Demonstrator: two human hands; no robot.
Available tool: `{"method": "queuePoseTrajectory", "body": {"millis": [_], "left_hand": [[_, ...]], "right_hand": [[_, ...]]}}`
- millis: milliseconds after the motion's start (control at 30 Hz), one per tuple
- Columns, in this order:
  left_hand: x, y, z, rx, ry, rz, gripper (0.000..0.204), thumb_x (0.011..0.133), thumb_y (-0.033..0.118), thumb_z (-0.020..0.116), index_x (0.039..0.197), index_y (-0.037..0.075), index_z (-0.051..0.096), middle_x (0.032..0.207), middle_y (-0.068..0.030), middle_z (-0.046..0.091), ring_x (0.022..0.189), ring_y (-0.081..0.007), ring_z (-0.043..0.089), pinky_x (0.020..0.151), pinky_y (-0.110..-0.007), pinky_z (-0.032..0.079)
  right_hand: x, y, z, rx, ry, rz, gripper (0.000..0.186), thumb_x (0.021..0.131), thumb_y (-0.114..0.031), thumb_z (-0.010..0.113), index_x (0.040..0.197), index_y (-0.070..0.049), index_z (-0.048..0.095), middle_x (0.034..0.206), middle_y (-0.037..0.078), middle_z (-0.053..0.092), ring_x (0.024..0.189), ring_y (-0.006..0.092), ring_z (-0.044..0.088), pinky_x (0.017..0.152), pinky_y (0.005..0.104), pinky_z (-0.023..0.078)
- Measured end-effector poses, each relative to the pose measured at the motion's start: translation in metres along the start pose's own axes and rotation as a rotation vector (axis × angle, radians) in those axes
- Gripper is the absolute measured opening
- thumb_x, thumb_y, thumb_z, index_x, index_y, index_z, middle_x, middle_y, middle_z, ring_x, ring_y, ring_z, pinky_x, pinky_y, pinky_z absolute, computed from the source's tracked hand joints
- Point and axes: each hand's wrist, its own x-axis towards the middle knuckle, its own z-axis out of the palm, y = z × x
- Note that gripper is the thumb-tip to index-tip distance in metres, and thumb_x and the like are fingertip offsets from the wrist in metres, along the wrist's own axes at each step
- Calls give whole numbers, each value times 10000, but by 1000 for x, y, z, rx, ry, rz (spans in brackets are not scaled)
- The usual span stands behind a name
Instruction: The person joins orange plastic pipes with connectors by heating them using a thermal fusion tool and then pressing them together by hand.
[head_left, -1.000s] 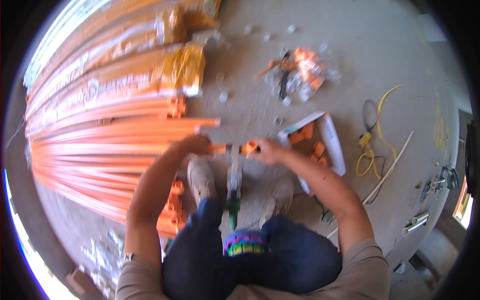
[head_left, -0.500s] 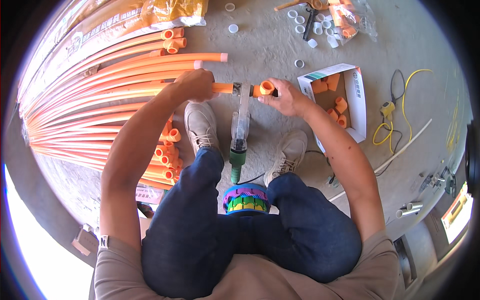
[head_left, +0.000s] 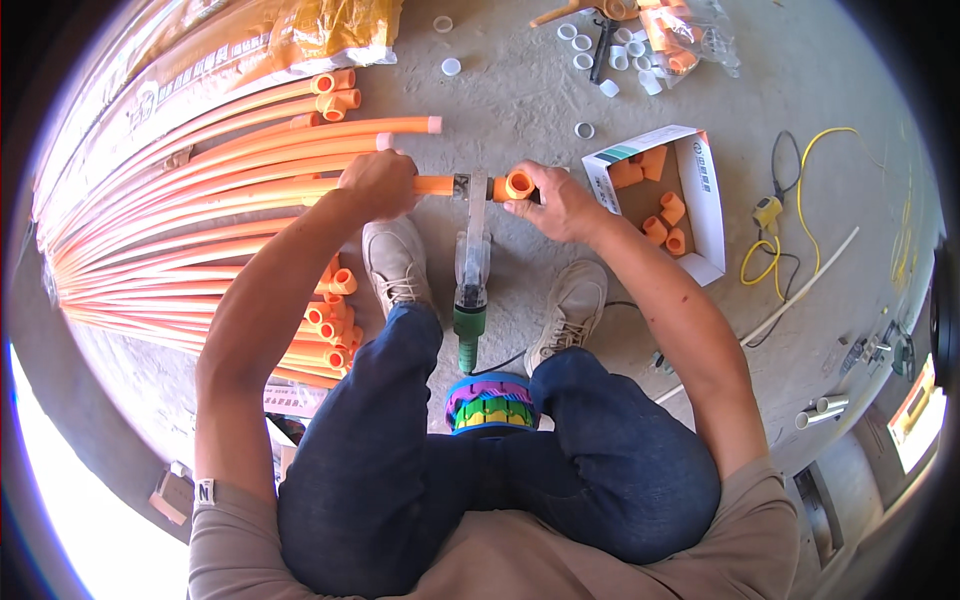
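My left hand (head_left: 378,183) grips a long orange pipe (head_left: 436,185) near its end, which is pushed against the left side of a pipe welding tool (head_left: 473,250) standing on the concrete floor between my feet. In my right hand (head_left: 553,200) is an orange elbow fitting (head_left: 518,184), pressed onto the tool's right side. The tool has a green handle (head_left: 468,322) pointing toward me. I sit on a small multicoloured stool (head_left: 490,403).
A stack of long orange pipes (head_left: 180,210) lies to my left, with loose orange fittings (head_left: 328,312) beside it. A white cardboard box (head_left: 700,215) of orange fittings sits to the right. White rings (head_left: 585,130), a bag of fittings (head_left: 680,40) and a yellow cable (head_left: 800,200) lie further off.
The view has tilted down and closer. Both hands stay on the pipe and the fitting at the tool's head, pressed in from either side.
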Motion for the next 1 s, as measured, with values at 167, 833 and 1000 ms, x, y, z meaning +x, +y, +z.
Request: {"method": "queuePoseTrajectory", "body": {"millis": [167,833,1000], "left_hand": [[1,0,3,12,26,2,254,861,303,730,987,88,777,942,-170,751,923,-357,723,837,-473,571],[21,-19,-18,-97,-207,171,499,814,460,769,974,-13,763,898,-209,738,869,-382,719,821,-464,562],[23,-10,-22,-204,-440,96,587,814,446,778,1141,-38,718,1114,-257,709,1049,-377,693,925,-451,532]], "right_hand": [[0,-2,0,-20,8,6,329,935,-215,733,1124,-3,567,941,247,702,907,425,685,804,461,522],[-8,1,9,-76,98,27,399,947,-288,727,1205,-11,600,1021,205,723,971,371,707,860,420,535],[-7,-1,7,-43,92,35,417,949,-320,722,1207,-17,595,1031,200,727,984,374,704,873,428,532]]}}
